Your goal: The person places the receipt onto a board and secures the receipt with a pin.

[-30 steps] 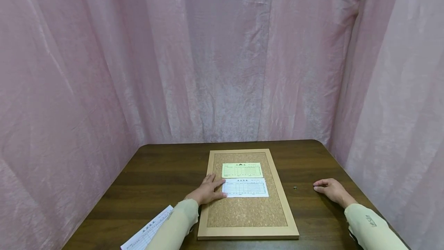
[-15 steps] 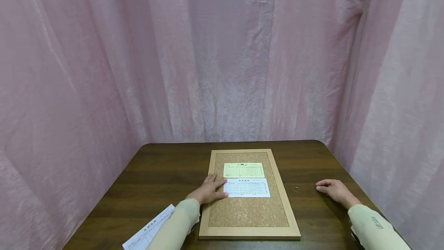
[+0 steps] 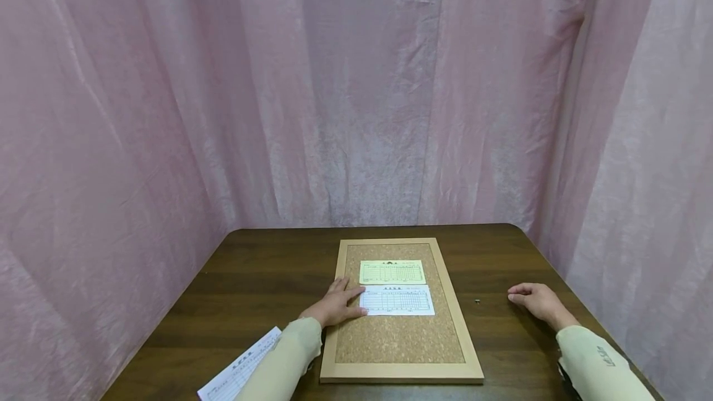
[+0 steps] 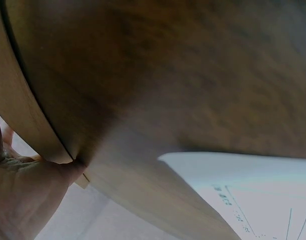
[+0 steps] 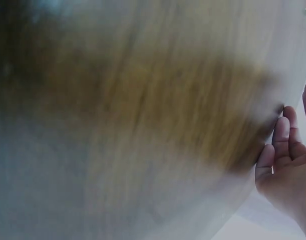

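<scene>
1. Two paper rectangles, green slip (image 3: pixel 392 272) and white slip (image 3: pixel 398 300), lie on grainy cork board (image 3: pixel 401 340).
2. Left hand (image 3: pixel 333 308): spread wide, touching white slip and wooden frame (image 3: pixel 401 372).
3. Right hand (image 3: pixel 539 303): fingers loosely bent, near tiny metallic piece (image 3: pixel 477 301).

Reaches forward and inward with the left arm (image 3: pixel 278 361), laying the left hand (image 3: pixel 330 309) palm down, fingers (image 3: pixel 337 286) extended and thumb (image 3: pixel 355 312) spread well away from them. Angles the right arm (image 3: pixel 601 364) inward from the opposite side, resting the right hand (image 3: pixel 539 303) low, well apart from its partner, with fingertips (image 5: pixel 281 131) loosely bent. Bares both hands, covering both forearms in sleeves.
</scene>
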`<state>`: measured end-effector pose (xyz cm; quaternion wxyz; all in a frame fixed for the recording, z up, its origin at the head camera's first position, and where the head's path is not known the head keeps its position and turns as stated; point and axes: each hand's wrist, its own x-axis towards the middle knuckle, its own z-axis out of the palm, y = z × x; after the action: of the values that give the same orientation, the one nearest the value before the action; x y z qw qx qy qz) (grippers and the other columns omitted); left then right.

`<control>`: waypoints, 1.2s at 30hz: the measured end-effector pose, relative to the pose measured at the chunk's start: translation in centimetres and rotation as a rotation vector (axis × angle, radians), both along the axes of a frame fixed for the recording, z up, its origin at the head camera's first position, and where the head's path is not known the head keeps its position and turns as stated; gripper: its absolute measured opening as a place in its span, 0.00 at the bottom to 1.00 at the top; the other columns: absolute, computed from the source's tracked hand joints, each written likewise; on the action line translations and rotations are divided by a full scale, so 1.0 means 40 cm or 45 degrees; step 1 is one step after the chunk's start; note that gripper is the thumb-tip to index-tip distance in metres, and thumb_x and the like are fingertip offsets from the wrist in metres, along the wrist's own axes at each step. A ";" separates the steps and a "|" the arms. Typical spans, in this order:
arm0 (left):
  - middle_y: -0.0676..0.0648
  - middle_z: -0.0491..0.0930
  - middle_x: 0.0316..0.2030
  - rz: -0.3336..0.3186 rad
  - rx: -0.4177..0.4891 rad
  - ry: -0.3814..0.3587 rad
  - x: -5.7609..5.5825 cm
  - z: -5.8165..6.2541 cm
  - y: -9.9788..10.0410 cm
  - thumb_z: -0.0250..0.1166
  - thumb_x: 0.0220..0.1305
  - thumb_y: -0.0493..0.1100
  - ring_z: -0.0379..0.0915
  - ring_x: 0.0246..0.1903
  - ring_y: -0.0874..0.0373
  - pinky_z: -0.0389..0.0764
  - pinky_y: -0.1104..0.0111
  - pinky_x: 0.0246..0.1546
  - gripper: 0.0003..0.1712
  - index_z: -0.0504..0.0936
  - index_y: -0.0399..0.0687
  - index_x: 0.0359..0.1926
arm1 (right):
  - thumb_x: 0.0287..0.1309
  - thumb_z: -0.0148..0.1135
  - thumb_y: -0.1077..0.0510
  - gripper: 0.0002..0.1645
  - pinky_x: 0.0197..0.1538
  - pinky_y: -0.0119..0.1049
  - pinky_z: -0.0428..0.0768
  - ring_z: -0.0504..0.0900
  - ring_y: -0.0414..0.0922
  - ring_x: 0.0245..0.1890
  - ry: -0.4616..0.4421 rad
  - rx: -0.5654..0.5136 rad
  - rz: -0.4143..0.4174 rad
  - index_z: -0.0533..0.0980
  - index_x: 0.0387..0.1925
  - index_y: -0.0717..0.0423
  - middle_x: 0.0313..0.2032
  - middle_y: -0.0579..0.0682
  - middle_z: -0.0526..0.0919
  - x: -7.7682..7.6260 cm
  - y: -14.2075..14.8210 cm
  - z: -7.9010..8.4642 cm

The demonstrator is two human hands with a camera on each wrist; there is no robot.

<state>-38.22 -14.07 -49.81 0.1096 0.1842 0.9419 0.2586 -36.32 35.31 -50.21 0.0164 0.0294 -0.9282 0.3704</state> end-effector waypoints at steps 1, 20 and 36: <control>0.35 0.43 0.77 -0.001 -0.001 0.001 0.000 0.000 0.000 0.65 0.65 0.60 0.31 0.76 0.39 0.48 0.37 0.68 0.39 0.67 0.54 0.73 | 0.66 0.63 0.57 0.16 0.42 0.48 0.76 0.80 0.54 0.42 0.011 0.011 -0.003 0.81 0.46 0.67 0.43 0.60 0.83 0.000 -0.001 0.000; 0.34 0.44 0.76 -0.004 -0.014 0.016 -0.005 0.004 0.001 0.66 0.65 0.59 0.32 0.75 0.38 0.50 0.37 0.67 0.39 0.68 0.54 0.72 | 0.65 0.62 0.58 0.14 0.46 0.53 0.74 0.79 0.60 0.46 0.057 0.040 -0.077 0.83 0.44 0.66 0.43 0.62 0.84 -0.010 -0.012 -0.005; 0.34 0.44 0.76 -0.012 -0.015 0.017 -0.002 0.002 -0.001 0.66 0.65 0.60 0.33 0.75 0.37 0.49 0.37 0.67 0.39 0.68 0.54 0.72 | 0.63 0.62 0.57 0.14 0.47 0.52 0.74 0.79 0.60 0.46 0.091 0.052 -0.122 0.84 0.41 0.64 0.43 0.62 0.85 -0.004 -0.021 -0.015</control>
<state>-38.30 -14.10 -49.74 0.1054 0.1897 0.9432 0.2515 -36.49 34.47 -50.80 0.0668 -0.0016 -0.9348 0.3489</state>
